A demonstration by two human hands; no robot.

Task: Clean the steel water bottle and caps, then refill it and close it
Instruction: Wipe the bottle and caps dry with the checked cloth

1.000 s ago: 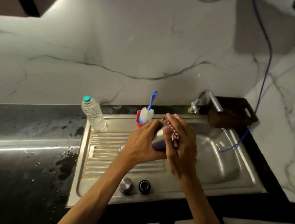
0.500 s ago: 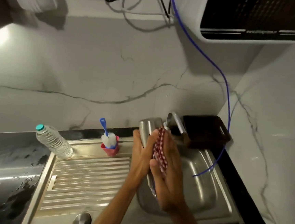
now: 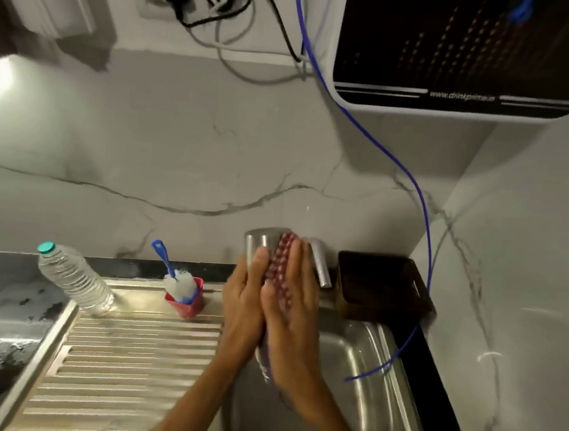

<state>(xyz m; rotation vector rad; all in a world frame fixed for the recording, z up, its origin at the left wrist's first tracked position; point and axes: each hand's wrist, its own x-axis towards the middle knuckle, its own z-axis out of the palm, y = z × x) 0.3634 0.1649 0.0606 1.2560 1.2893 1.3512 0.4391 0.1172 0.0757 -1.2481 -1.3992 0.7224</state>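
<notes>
Head view. The steel bottle (image 3: 262, 244) is held upright over the sink (image 3: 360, 359), between both hands, its upper end level with the tap (image 3: 320, 263) behind it. The left hand (image 3: 243, 311) grips the bottle's left side, fingers wrapped around the body. The right hand (image 3: 292, 322) lies nearly flat, fingers straight, pressing a red-and-white checked cloth (image 3: 281, 259) against the bottle's right side.

Change noted: a second ago the bottle was held lower and nearer the body, over the ribbed draining board (image 3: 127, 349), with two caps visible on the front edge. Half a second ago it had risen toward the tap. Now it is more upright and the right palm reaches higher along it, with the cloth covering most of that side. The camera has tilted up, so the caps are out of view apart from a sliver at the bottom edge.

Judgement: wiping the outside of the bottle is under way. The caps, refilling and closing appear to remain.

Also present: a plastic bottle (image 3: 71, 275) and a brush (image 3: 176, 279) in a red cup (image 3: 187, 305) at the back of the draining board, a dark tray (image 3: 380, 285) right of the tap, and a blue tube (image 3: 426, 227) hanging into the sink.
</notes>
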